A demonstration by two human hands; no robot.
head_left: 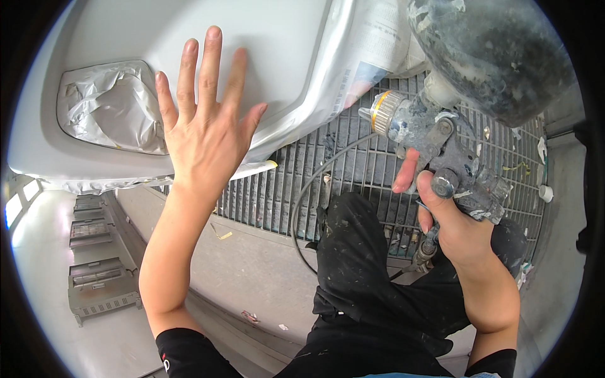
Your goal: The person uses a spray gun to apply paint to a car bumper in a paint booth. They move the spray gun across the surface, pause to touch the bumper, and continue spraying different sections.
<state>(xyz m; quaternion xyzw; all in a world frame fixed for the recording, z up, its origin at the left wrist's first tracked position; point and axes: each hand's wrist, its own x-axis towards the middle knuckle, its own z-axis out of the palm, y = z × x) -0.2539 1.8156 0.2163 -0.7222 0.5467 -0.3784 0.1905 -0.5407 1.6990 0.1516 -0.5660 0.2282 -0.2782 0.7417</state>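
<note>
My left hand (pixel 205 123) lies flat with fingers spread on a white painted car body panel (pixel 277 57) in front of me. Beside it on the panel, a light opening is covered with crumpled masking paper (pixel 110 107). My right hand (pixel 457 220) grips the handle of a paint-spattered spray gun (pixel 435 142), one finger stretched along the trigger. The gun's nozzle with a gold ring (pixel 381 110) points left toward the panel's lower edge. Its dark, paint-crusted cup (pixel 498 57) rises at the upper right.
A metal floor grating (pixel 353 176) runs under the panel and gun. A thin hose (pixel 302 208) loops from the gun across the grating. My dark trouser leg (pixel 365 271) is below. Masking paper (pixel 378 38) hangs off the panel's right edge. Grated wall units (pixel 101 283) stand at lower left.
</note>
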